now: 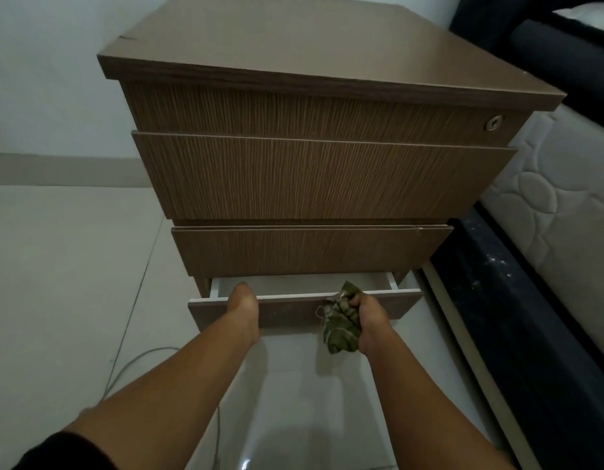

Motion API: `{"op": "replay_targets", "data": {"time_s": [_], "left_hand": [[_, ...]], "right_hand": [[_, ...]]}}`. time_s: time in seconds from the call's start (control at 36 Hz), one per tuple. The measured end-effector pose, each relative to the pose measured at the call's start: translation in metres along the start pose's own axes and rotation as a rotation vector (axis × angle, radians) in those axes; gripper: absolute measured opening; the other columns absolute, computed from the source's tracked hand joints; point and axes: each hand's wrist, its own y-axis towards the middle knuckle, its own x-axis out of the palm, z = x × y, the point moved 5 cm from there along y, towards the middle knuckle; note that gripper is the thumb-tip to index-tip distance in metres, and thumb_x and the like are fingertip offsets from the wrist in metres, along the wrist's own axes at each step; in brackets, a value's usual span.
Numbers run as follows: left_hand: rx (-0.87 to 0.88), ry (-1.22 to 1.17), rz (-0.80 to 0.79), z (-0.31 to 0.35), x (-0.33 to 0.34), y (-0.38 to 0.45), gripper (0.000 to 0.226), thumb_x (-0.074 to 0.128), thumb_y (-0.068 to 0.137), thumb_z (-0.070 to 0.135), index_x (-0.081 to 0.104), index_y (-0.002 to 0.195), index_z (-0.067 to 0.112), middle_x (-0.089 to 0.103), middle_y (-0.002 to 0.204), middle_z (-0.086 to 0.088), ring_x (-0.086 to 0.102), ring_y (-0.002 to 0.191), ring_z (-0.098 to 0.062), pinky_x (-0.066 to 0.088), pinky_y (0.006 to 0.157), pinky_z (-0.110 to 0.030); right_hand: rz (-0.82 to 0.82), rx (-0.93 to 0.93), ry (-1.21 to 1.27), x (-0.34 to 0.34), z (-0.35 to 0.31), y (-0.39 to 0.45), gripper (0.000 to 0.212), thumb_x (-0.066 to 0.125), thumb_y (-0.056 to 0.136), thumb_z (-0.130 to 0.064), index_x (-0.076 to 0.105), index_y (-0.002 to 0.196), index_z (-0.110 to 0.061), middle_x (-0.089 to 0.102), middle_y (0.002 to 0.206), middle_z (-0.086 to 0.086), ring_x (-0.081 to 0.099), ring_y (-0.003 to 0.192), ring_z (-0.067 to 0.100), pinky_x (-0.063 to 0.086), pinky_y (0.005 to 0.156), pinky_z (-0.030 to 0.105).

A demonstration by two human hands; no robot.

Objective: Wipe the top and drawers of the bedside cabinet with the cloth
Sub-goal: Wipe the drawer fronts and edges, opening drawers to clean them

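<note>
While the bottom drawer [304, 308] is held partly open, its front edge is hooked by the left hand [243, 305] and the bunched green cloth [341, 320] is clenched in the right hand [368, 320] against that edge; whether upper surfaces are wiped cannot be told.

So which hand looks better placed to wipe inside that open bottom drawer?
The right hand. It already grips the green cloth at the front edge of the open bottom drawer. The left hand holds no cloth; its fingers hook over the drawer front, so it likely steadies the drawer.
</note>
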Motion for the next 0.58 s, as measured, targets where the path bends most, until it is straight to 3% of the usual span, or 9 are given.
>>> {"op": "replay_targets", "data": {"time_s": [0.11,0.22,0.33,0.44,0.58], "left_hand": [[0.027,0.008,0.013,0.003,0.002,0.004,0.042,0.032,0.099,0.035,0.050,0.127,0.010,0.052,0.108,-0.011,0.049,0.100,-0.025,0.036,0.106,-0.045],[0.019,-0.008,-0.015,0.006,0.005,0.005,0.049,0.036,0.099,0.038,0.041,0.140,0.012,0.045,0.140,-0.012,0.043,0.128,-0.028,0.029,0.112,-0.046],[0.060,0.042,-0.061,0.011,0.006,0.000,0.046,0.038,0.099,0.032,0.040,0.140,0.011,0.043,0.144,-0.013,0.041,0.132,-0.027,0.029,0.109,-0.042],[0.116,0.112,-0.066,0.018,0.002,0.002,0.050,0.043,0.097,0.033,0.039,0.141,0.013,0.040,0.146,-0.010,0.039,0.134,-0.026,0.028,0.111,-0.043],[0.145,0.246,-0.081,0.023,0.001,0.004,0.050,0.042,0.097,0.034,0.040,0.140,0.010,0.041,0.145,-0.011,0.038,0.134,-0.028,0.027,0.111,-0.043]], "right_hand": [[0.000,-0.011,-0.005,0.003,-0.006,0.002,0.038,0.048,0.078,-0.013,0.065,0.107,0.005,0.068,0.103,0.026,0.065,0.079,0.034,0.055,0.067,0.036],[-0.005,-0.022,-0.026,0.007,-0.013,0.003,0.036,0.047,0.079,-0.012,0.065,0.105,0.004,0.069,0.100,0.025,0.065,0.077,0.033,0.055,0.069,0.036],[-0.030,-0.037,-0.025,0.013,-0.018,0.004,0.030,0.045,0.081,-0.011,0.064,0.100,0.002,0.068,0.096,0.024,0.064,0.075,0.032,0.054,0.066,0.035],[-0.057,-0.078,-0.054,0.018,-0.021,0.014,0.045,0.047,0.077,-0.013,0.058,0.120,-0.004,0.066,0.110,0.026,0.065,0.092,0.036,0.056,0.072,0.040],[-0.102,-0.119,-0.041,0.019,-0.024,0.011,0.046,0.044,0.087,-0.010,0.046,0.134,-0.009,0.062,0.116,0.025,0.062,0.094,0.035,0.055,0.078,0.043]]}}
